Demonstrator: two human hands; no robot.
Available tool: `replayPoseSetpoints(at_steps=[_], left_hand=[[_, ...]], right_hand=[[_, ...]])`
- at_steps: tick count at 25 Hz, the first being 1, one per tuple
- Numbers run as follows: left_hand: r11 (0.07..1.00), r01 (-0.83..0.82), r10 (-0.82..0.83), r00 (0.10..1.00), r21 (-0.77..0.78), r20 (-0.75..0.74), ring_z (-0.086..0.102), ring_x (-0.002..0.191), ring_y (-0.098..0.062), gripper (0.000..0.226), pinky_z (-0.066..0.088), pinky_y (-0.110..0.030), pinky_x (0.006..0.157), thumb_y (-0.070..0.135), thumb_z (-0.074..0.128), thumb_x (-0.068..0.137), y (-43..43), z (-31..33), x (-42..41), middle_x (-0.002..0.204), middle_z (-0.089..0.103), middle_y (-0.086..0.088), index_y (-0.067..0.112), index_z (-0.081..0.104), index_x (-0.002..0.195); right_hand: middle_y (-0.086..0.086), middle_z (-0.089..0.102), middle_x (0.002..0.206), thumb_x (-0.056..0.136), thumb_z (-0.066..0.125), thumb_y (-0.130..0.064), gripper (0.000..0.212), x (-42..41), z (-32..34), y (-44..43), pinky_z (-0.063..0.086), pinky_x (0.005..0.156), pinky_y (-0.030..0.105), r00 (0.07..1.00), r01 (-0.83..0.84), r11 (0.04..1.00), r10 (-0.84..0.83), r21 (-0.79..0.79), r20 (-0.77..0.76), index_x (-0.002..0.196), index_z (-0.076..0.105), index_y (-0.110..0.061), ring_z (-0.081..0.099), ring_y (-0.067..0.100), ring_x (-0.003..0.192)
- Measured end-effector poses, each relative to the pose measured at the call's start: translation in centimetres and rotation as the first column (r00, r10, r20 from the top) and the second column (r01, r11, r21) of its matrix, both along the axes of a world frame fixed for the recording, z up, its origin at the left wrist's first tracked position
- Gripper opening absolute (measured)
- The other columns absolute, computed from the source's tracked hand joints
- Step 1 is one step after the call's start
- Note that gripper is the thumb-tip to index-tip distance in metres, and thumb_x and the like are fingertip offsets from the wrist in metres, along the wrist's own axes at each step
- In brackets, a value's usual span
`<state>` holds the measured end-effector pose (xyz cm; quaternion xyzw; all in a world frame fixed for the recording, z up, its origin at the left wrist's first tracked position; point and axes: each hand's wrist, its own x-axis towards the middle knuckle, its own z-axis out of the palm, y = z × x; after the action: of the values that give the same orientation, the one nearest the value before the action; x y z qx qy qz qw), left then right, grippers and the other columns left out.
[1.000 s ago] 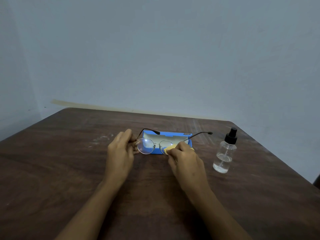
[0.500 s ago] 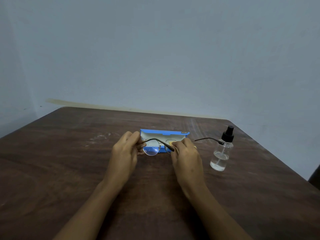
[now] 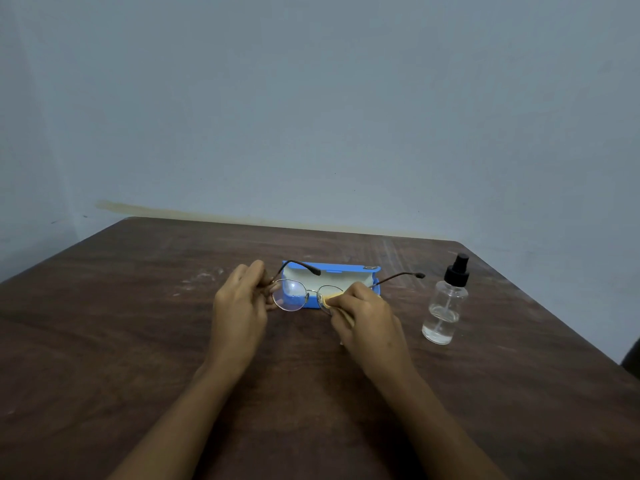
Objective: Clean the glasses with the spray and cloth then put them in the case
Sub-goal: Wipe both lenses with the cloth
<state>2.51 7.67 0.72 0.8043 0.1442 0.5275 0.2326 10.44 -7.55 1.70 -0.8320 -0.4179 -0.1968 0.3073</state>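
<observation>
Round thin-framed glasses (image 3: 291,294) with dark temples are held above the table, temples unfolded and pointing away from me. My left hand (image 3: 240,308) pinches the frame's left corner. My right hand (image 3: 367,322) presses a yellow cloth (image 3: 334,299) around the right lens, which it mostly hides. Right behind the glasses lies the open blue case (image 3: 346,271) with a pale lining. A clear spray bottle (image 3: 445,306) with a black nozzle stands upright to the right of my right hand.
The dark wooden table (image 3: 138,341) ends at a pale blue wall along its far edge. Its right edge runs diagonally just past the bottle. A dark object (image 3: 632,358) shows off the table at the far right.
The glasses have tipped back so the temples point away again and the lenses face me. My right hand with the cloth has shifted on the right lens. The bottle and case have stayed put.
</observation>
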Motion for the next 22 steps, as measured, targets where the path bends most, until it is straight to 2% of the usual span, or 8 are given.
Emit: replayPoseSetpoints(at_steps=[3, 5, 9, 11, 14, 17, 19, 22], left_hand=[[1.0, 0.009, -0.009, 1.0, -0.028, -0.001, 0.052, 0.061, -0.032, 0.023, 0.048, -0.039, 0.055, -0.005, 0.035, 0.063, 0.2, -0.2, 0.1, 0.068, 0.05, -0.011, 0.018, 0.036, 0.065], [0.998, 0.013, -0.012, 1.0, -0.068, 0.009, 0.052, 0.063, -0.032, 0.025, 0.049, -0.034, 0.057, -0.005, 0.034, 0.063, 0.5, -0.1, 0.1, 0.068, 0.051, -0.012, 0.019, 0.034, 0.064], [0.997, -0.023, 0.024, 1.0, -0.079, 0.006, 0.037, 0.057, -0.01, 0.025, 0.034, -0.004, 0.053, -0.022, 0.039, 0.062, -0.1, 0.3, -0.1, 0.066, 0.049, -0.012, 0.003, 0.042, 0.064], [0.995, 0.015, -0.012, 0.999, -0.097, 0.031, 0.047, 0.062, 0.003, 0.034, 0.033, 0.003, 0.054, -0.026, 0.038, 0.062, -0.6, 0.8, -0.4, 0.064, 0.046, -0.005, 0.008, 0.041, 0.064], [0.996, 0.063, -0.061, 0.998, -0.06, 0.035, 0.047, 0.068, 0.02, 0.038, 0.033, 0.006, 0.055, -0.029, 0.038, 0.062, -1.1, 1.0, -0.5, 0.064, 0.038, 0.005, 0.008, 0.043, 0.065], [0.996, 0.091, -0.091, 0.996, -0.003, 0.013, 0.047, 0.066, 0.006, 0.029, 0.038, 0.002, 0.057, -0.027, 0.038, 0.064, -1.0, 0.4, -0.4, 0.065, 0.04, 0.001, 0.002, 0.045, 0.066], [0.994, 0.102, -0.102, 0.995, 0.032, 0.016, 0.044, 0.064, -0.006, 0.031, 0.044, -0.011, 0.057, -0.017, 0.036, 0.064, -0.8, 0.1, -0.3, 0.066, 0.043, -0.003, 0.013, 0.041, 0.068], [0.997, 0.075, -0.075, 0.997, -0.001, 0.022, 0.044, 0.063, 0.0, 0.03, 0.037, 0.001, 0.056, -0.022, 0.038, 0.063, -0.5, 0.1, -0.3, 0.067, 0.045, -0.006, 0.007, 0.042, 0.066]], right_hand=[[0.002, 0.058, 0.088, 0.084, 0.057, -0.018, 0.016, 0.0, 0.1, -0.2, 0.025, 0.048, 0.02, 1.0, -0.002, 1.0, 0.002, 0.007, 0.009, 0.096, 0.068, -0.021, 0.056, 0.019, 0.085], [0.001, 0.057, 0.088, 0.082, 0.058, -0.017, 0.018, 0.0, 0.1, -0.2, 0.023, 0.049, 0.015, 1.0, -0.001, 1.0, 0.001, -0.011, 0.013, 0.096, 0.069, -0.023, 0.056, 0.018, 0.085], [0.003, 0.058, 0.094, 0.085, 0.054, -0.016, 0.02, 0.0, 0.3, -0.4, 0.035, 0.058, 0.027, 0.997, 0.049, 0.996, -0.045, -0.072, 0.057, 0.1, 0.067, -0.019, 0.057, 0.023, 0.086], [0.004, 0.055, 0.099, 0.088, 0.049, -0.017, 0.022, 0.1, 0.5, -0.6, 0.037, 0.061, 0.029, 0.995, 0.096, 0.988, -0.092, -0.118, 0.04, 0.103, 0.065, -0.016, 0.054, 0.023, 0.091], [0.002, 0.053, 0.103, 0.091, 0.044, -0.02, 0.023, 0.2, 0.6, -0.7, 0.041, 0.066, 0.031, 0.988, 0.155, 0.976, -0.154, -0.152, 0.017, 0.104, 0.062, -0.014, 0.052, 0.022, 0.095], [0.001, 0.052, 0.103, 0.094, 0.042, -0.023, 0.025, 0.1, 0.3, -0.4, 0.04, 0.066, 0.031, 0.986, 0.156, 0.98, -0.161, -0.124, -0.035, 0.105, 0.061, -0.013, 0.05, 0.019, 0.095], [0.002, 0.052, 0.1, 0.094, 0.041, -0.024, 0.026, 0.1, 0.1, -0.2, 0.039, 0.066, 0.03, 0.989, 0.135, 0.986, -0.141, -0.096, -0.053, 0.104, 0.062, -0.012, 0.049, 0.017, 0.092], [0.0, 0.055, 0.097, 0.092, 0.046, -0.025, 0.024, 0.0, 0.1, -0.1, 0.037, 0.064, 0.028, 0.99, 0.101, 0.994, -0.103, -0.029, -0.098, 0.103, 0.065, -0.017, 0.052, 0.016, 0.092]])
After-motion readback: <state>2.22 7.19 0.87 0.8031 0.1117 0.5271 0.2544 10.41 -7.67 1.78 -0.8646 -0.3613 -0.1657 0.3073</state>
